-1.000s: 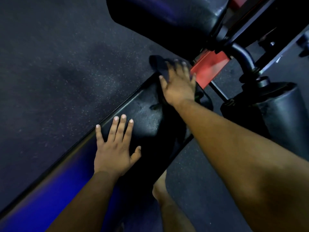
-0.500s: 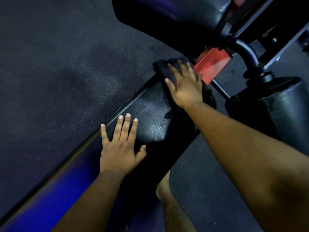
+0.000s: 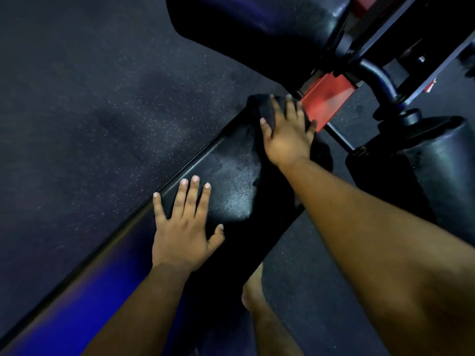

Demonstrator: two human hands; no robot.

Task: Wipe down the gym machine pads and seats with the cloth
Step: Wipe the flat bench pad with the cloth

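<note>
Dark speckled rubber floor spreads under a long black padded bench, whose long axis runs from lower left up toward the red frame at upper right. The dark cloth sits at the bench's far end, pinned beneath the right hand, fingers spread flat and pressing rather than gripping. The left hand lies flat and open on the pad nearer the body, holding nothing. The unwiped length lies back toward the left hand, so the right hand seems nearer the work. A second pad above and a roller pad are cut off; the cloth's edges blur into the black vinyl.
</note>
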